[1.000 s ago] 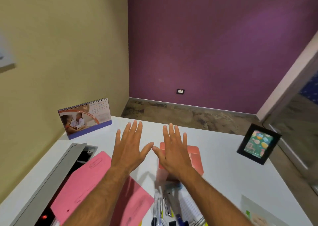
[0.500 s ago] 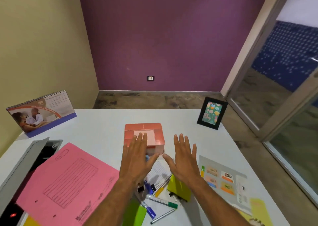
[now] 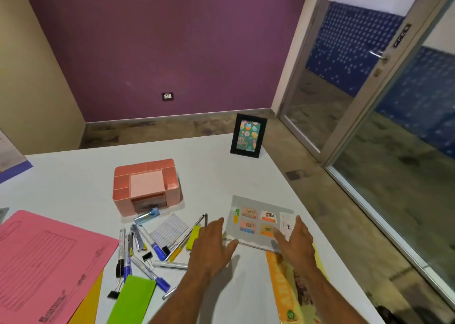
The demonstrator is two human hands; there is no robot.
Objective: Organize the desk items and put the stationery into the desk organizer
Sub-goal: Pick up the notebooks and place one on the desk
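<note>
Since half a second earlier, both hands had shifted rightward, away from the pink desk organizer (image 3: 147, 187) and toward the clear sticker sheet (image 3: 261, 221). The left hand (image 3: 212, 244) hovered with fingers spread and empty at the sheet's near left corner; the right hand (image 3: 294, 243), likewise spread and empty, hung over its near right edge. The organizer stood on the white tabletop (image 3: 73, 175), beyond and left of the left hand. The scattered pens and markers (image 3: 147, 247) lay just left of that hand.
</note>
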